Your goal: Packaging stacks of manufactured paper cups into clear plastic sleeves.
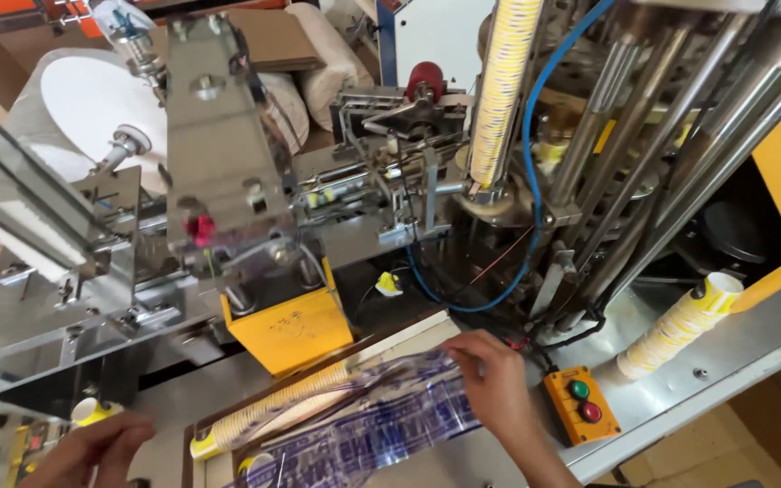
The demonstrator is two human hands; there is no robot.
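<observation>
My right hand (pixel 490 380) pinches the upper end of a clear plastic sleeve with blue print (pixel 381 425) that lies on the machine's front shelf. A long stack of paper cups (pixel 273 407) lies on its side beside and partly under the sleeve. My left hand (pixel 97 450) is at the lower left, its fingers curled next to a single yellow-and-white paper cup (pixel 92 411); whether it grips the cup is unclear.
A paper cup machine fills the view: a tall vertical cup stack (pixel 503 86), a blue hose (pixel 535 163), a yellow housing (pixel 289 330), a big white paper roll (pixel 83 113). Another cup stack (pixel 680 325) lies at an outlet on the right, near an orange two-button box (pixel 580 404).
</observation>
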